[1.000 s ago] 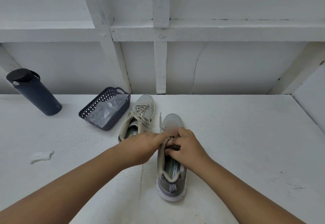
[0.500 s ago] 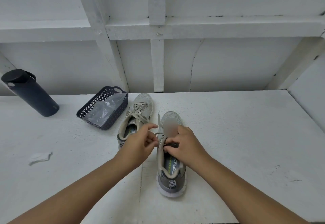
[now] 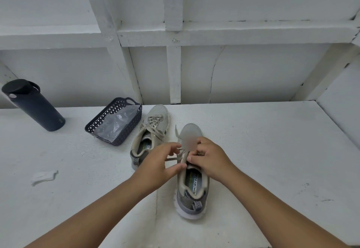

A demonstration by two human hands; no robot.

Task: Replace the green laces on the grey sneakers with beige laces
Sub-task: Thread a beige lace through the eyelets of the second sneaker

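Lacing zone of the near sneaker [image 3: 191, 187] is blurred and under the right hand [image 3: 209, 157], whose fingers curl on the beige lace [image 3: 172, 158] at the eyelets. White painted bench [image 3: 263, 150], white framed wall. Left hand [image 3: 157, 163] has drawn back left since 0.5 s ago, fingers apart, lace strand running across its front; grip unclear

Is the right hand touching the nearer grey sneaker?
Touching. The head view shows the right hand resting on the nearer sneaker, its fingers curled onto the tongue and lace area with no gap between them.
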